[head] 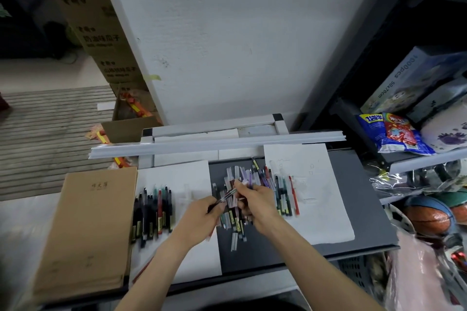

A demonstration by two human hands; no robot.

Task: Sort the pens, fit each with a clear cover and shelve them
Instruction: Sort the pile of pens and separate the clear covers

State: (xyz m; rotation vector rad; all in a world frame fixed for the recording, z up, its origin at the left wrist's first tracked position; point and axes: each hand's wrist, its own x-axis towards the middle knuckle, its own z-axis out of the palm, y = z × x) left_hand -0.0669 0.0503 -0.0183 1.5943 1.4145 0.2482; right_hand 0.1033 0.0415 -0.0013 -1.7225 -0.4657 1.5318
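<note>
Gripping one pen (225, 196) at either end, left hand (202, 213) and right hand (256, 201).

The pen (225, 195) gripped in my left hand (202, 214) slants up over a loose heap of pens and clear covers (236, 219). A row of dark pens (153, 212) lies side by side to its left, a second row of pens (285, 194) to its right.

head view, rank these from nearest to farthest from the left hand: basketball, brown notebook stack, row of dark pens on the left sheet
From the left hand:
1. Row of dark pens, just to the left of it.
2. Brown notebook stack, farther left, past the pens.
3. Basketball, far off on the right side.
</note>
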